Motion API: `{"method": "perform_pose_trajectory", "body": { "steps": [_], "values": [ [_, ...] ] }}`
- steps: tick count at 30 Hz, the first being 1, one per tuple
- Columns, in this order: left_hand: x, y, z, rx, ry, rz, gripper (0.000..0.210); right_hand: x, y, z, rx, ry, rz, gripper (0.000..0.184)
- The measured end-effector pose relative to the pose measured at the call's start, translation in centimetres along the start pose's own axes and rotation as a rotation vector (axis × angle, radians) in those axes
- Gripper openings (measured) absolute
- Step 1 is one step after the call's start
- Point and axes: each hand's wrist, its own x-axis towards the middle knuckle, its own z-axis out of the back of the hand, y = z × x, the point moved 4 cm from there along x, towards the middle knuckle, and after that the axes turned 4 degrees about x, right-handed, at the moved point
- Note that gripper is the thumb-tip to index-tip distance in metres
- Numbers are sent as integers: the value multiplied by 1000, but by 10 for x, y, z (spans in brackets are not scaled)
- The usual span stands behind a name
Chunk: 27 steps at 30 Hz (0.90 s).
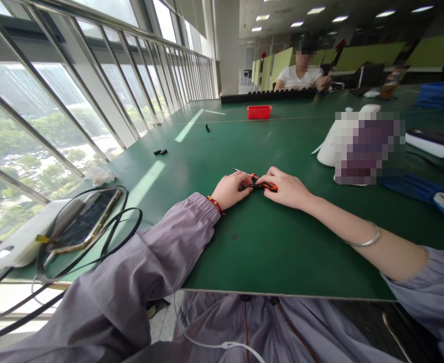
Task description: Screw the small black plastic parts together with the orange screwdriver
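My right hand [287,189] is closed around an orange-and-black screwdriver [270,187], its thin metal shaft pointing left over the back of my left hand [231,190]. The fingers of my left hand are pinched together at a small black piece [257,187], right beside the screwdriver. Fingertips cover most of that piece, so its shape is unclear. Both hands rest low over the green table [282,247], close together.
Small black parts [160,152] and another black part [207,128] lie farther out, before a red bin [259,112]. Left are a phone [87,222] and looped cables [138,222]. A white bag-like object [329,146] stands right. A person [299,75] sits opposite.
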Motion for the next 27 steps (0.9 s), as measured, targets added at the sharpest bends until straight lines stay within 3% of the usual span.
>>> {"method": "perform_pose_trajectory", "body": {
  "steps": [7, 14, 27],
  "values": [
    [-2, -5, 4, -13, -69, -29, 8, -2, -2, 1, 26, -90, -21, 25],
    [-4, -13, 11, 46, -215, -157, 12, -3, 2, 5, 45, -188, -19, 24],
    [-3, -13, 11, 57, -219, -164, 4, -4, 3, 4, 30, -169, 41, 22]
  ]
}}
